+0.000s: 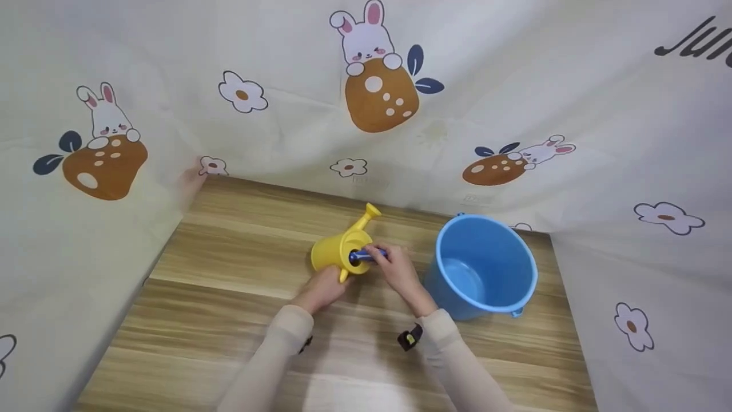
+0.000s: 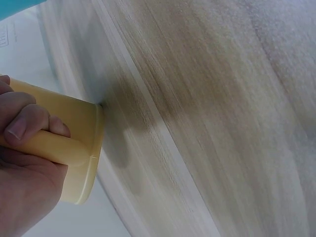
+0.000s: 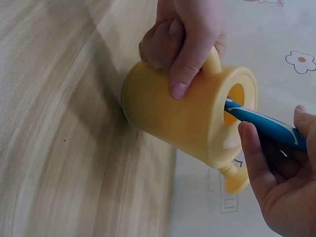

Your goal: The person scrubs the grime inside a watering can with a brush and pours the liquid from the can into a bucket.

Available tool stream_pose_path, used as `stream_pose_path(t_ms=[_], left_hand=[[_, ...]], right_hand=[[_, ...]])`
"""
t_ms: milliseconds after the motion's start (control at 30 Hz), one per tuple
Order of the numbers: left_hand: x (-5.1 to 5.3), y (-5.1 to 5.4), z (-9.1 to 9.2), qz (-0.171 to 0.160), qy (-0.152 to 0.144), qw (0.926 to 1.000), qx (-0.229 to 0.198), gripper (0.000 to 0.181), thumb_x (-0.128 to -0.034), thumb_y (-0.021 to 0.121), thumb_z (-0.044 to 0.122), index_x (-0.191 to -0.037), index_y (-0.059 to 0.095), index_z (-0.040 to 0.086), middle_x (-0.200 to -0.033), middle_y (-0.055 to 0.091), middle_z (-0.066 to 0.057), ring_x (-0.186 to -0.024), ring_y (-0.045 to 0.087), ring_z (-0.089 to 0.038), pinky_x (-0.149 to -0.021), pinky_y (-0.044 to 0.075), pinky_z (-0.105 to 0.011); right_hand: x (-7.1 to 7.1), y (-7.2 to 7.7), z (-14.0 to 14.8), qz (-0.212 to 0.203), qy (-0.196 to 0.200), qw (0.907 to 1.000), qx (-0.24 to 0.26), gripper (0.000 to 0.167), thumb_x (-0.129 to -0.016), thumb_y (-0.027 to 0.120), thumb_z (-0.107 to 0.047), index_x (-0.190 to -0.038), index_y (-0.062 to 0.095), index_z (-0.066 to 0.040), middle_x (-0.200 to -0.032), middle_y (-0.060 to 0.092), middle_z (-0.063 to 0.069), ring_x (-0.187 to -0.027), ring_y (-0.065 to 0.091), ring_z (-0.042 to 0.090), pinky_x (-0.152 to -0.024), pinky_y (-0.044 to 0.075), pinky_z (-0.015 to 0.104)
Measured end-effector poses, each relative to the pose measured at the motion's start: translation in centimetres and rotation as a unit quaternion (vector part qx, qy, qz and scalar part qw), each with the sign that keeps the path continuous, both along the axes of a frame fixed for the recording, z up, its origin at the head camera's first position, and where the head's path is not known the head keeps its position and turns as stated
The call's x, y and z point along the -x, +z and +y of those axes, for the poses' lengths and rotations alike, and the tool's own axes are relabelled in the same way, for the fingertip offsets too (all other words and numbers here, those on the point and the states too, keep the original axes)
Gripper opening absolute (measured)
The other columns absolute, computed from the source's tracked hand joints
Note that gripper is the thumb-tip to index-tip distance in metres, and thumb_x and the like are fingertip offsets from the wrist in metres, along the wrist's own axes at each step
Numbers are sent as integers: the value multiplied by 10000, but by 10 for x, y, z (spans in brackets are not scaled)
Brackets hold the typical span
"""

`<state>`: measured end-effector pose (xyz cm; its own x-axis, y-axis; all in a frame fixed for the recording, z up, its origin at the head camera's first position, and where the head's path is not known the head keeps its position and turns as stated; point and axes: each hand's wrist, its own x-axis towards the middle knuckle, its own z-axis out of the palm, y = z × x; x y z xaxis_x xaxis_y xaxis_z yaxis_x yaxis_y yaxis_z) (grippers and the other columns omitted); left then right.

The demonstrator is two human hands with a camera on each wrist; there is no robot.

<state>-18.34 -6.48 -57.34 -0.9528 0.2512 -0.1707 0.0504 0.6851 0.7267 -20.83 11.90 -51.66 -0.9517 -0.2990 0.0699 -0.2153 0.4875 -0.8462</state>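
The left hand (image 1: pixel 323 286) is wrapped round the handle (image 1: pixel 343 276) of a yellow watering can (image 1: pixel 329 254), toward the middle of the bench's (image 1: pixel 189 343) far edge. The right hand (image 1: pixel 398 272) holds a blue stick (image 1: pixel 369 255) poking into the can's hole. A big blue bucket (image 1: pixel 492 246) stands near the far right corner. Bunny cloth (image 1: pixel 286 137) hangs behind.

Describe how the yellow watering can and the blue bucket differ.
The watering can is yellow; the bucket is blue. The watering can is clearly smaller than the bucket. The left hand grips the watering can, while no hand holds the bucket. A blue implement reaches into the watering can; none shows in the bucket. Both are hollow, single-coloured containers.
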Motion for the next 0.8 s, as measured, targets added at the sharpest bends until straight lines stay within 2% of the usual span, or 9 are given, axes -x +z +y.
stream_pose_path(t_ms=[133, 300, 400, 500, 667, 800], left_hand=[[1, 0, 0, 94, -45, 9999, -90, 180, -984, 585, 226, -966, 666, 66, -727, 523, 12, -672, 496, -158, -665, 446, -339], [1, -2, 0, 106, -11, 9998, -158, 183, -983, 590, 213, -1023, 676, 56, -770, 572, -2, -700, 513, -158, -700, 463, -348], [2, -3, 1, 58, 34, 9999, -122, 187, -983, 593, 228, -932, 670, 65, -720, 536, 13, -659, 501, -154, -657, 448, -328], [2, -3, 1, 49, 46, 9999, -112, 217, -984, 593, 227, -861, 654, 58, -679, 483, 24, -626, 479, -151, -620, 422, -313], [3, -4, 1, 163, 36, 9998, -73, 232, -978, 596, 203, -800, 623, 56, -656, 445, 34, -609, 456, -148, -600, 405, -310], [3, -4, 1, 278, 17, 9996, 21, 290, -963, 605, 191, -694, 518, 124, -637, 424, 33, -592, 436, -148, -574, 386, -308]], right_hand=[[0, 3, 2, -54, 302, 9993, 217, 264, -969, 643, -240, -1091, 733, -23, -1050, 743, 141, -943, 689, 224, -820, 578, 332], [-2, 4, 7, 64, 691, 9976, 58, 267, -944, 677, -216, -1132, 725, -34, -1098, 742, 129, -969, 679, 195, -823, 547, 247], [-3, 6, 11, -99, 693, 9975, 86, 264, -966, 647, -205, -1148, 718, -27, -1110, 738, 129, -976, 685, 184, -827, 558, 237], [-2, 10, 16, -126, 632, 9979, 79, 267, -991, 609, -200, -1160, 710, -19, -1112, 736, 131, -975, 693, 188, -835, 574, 275], [-1, 20, 25, 100, 477, 9987, -172, 270, -1010, 579, -220, -1151, 716, -35, -1048, 747, 96, -914, 695, 172, -813, 578, 305], [-1, 26, 29, 239, 415, 9984, -309, 262, -1012, 575, -218, -1126, 726, -36, -1018, 754, 105, -887, 703, 161, -795, 581, 303]])
